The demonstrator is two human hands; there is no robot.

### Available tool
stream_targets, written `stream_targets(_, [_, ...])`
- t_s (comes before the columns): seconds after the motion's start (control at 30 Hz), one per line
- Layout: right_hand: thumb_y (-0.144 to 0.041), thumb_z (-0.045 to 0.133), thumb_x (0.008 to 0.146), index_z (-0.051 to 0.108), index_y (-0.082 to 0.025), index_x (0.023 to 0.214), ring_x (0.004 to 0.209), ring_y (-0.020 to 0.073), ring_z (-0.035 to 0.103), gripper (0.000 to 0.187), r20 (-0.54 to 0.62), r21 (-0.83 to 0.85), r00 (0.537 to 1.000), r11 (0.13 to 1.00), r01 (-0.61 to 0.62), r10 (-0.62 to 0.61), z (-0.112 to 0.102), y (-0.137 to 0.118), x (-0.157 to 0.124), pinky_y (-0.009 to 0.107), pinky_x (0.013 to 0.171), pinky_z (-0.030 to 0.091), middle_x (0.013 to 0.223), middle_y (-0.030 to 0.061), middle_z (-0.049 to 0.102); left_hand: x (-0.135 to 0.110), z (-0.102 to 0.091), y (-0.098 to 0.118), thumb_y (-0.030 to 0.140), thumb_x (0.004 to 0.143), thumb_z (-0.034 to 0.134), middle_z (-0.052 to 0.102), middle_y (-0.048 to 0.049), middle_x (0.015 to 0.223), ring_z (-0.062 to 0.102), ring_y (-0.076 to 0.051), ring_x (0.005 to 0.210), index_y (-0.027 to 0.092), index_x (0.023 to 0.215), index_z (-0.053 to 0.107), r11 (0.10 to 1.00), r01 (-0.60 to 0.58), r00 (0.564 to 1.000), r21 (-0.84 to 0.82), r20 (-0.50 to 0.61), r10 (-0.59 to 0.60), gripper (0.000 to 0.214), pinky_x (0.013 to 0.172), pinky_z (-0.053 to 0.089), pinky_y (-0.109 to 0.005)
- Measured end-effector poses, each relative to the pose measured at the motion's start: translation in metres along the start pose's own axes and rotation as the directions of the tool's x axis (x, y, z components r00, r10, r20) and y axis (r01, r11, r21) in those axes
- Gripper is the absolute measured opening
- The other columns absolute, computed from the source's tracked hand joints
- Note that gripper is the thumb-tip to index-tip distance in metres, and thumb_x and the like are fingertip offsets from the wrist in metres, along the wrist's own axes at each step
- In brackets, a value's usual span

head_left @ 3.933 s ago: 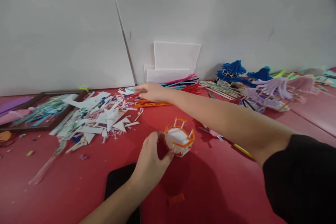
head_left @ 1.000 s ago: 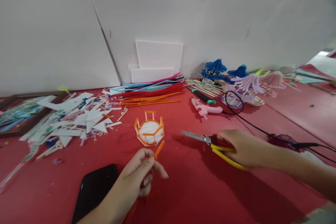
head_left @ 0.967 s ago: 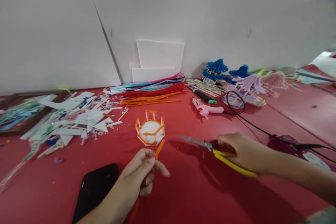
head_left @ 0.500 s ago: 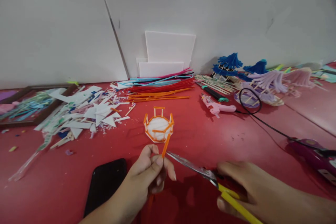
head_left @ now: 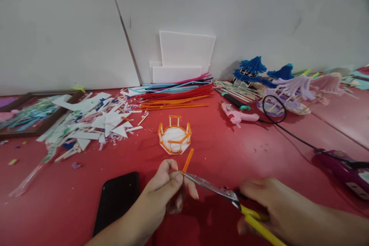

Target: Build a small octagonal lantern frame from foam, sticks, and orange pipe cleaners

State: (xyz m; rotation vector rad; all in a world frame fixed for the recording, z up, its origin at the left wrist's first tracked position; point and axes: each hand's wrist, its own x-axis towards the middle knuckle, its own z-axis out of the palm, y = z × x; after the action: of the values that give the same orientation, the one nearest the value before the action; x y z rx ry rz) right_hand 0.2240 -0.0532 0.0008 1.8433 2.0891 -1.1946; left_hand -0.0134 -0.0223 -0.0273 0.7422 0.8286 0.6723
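My left hand (head_left: 170, 186) pinches an orange pipe cleaner (head_left: 188, 160) between thumb and fingers, with a short length sticking up. My right hand (head_left: 266, 203) is closed round the yellow handles of a pair of scissors (head_left: 211, 186). The blade tips meet the pipe cleaner right at my left fingertips; whether it is cut through I cannot tell. Just beyond stands a small white many-sided base (head_left: 174, 136) edged in orange, with short pale posts and orange rails around it.
A black phone (head_left: 117, 200) lies beside my left forearm. Paper scraps (head_left: 106, 123) are heaped at left. Pipe cleaners (head_left: 175, 104) in several colours lie at the back. At right are a pink glue gun (head_left: 240, 116) with a black cord, small blue-roofed models (head_left: 252, 67) and a purple device (head_left: 343, 169).
The scissors' blades have come closer together on the orange pipe cleaner. Its upper piece leans more to the right, and my left hand has shifted slightly right.
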Motion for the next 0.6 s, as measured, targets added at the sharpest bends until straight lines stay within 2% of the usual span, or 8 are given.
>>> stream_targets(0.27, [-0.053,0.066,0.072,0.061,-0.016,0.067,0.053,0.009,0.039,0.038,0.058,0.073,0.998,0.997,0.024,-0.028,0.006,0.009,0.004,0.021,0.048,0.029,0.063,0.0003,0.06,0.002,0.003,-0.007,0.044,0.08,0.061,0.057,0.0059,0.06,0.026,-0.003,0.041,0.024,0.081,0.028,0.998,-0.001,0.999,0.057,-0.049,0.004,0.039,0.04,0.016,-0.018])
stream_targets(0.37, [-0.058,0.064,0.072,0.061,-0.017,0.067,0.053,0.0089,0.039,0.042,0.049,0.088,0.998,0.995,0.041,-0.045,0.003,0.015,0.005,0.021,0.047,0.027,0.062,-0.0011,0.059,-0.003,0.005,0.003,0.045,0.079,0.062,0.056,0.0069,0.059,0.024,-0.003,0.039,0.025,0.081,0.028,0.998,0.017,0.998,0.056,-0.058,-0.014,0.04,0.038,0.016,-0.016])
stream_targets(0.47, [-0.059,0.063,0.071,0.059,-0.018,0.069,0.053,0.0123,0.047,0.041,-0.113,-0.041,0.994,0.999,-0.001,-0.003,-0.008,0.027,0.004,0.023,0.047,0.028,0.064,0.0009,0.061,-0.017,0.001,0.033,0.042,0.079,0.061,0.058,0.0073,0.062,0.018,-0.002,0.036,0.026,0.088,0.032,0.993,0.049,0.982,0.112,-0.185,-0.027,0.034,0.035,0.014,-0.015])
stream_targets(0.53, [-0.056,0.06,0.075,0.058,-0.02,0.071,0.055,0.0165,0.054,0.036,-0.257,-0.14,0.966,0.988,-0.063,0.026,-0.014,0.038,0.004,0.026,0.048,0.029,0.066,0.0037,0.064,-0.026,-0.007,0.057,0.04,0.077,0.062,0.059,0.006,0.065,0.02,-0.003,0.035,0.028,0.097,0.038,0.974,-0.006,0.951,0.228,-0.299,0.076,0.034,0.034,0.015,-0.016])
stream_targets(0.6, [-0.052,0.054,0.079,0.058,-0.02,0.074,0.057,0.0209,0.06,0.033,-0.368,-0.209,0.929,0.969,-0.129,0.044,-0.016,0.051,0.005,0.028,0.049,0.03,0.068,0.0069,0.067,-0.028,-0.018,0.076,0.041,0.074,0.061,0.059,0.0037,0.065,0.03,-0.007,0.033,0.029,0.102,0.041,0.903,-0.04,0.885,0.427,-0.404,0.231,0.037,0.032,0.019,-0.019])
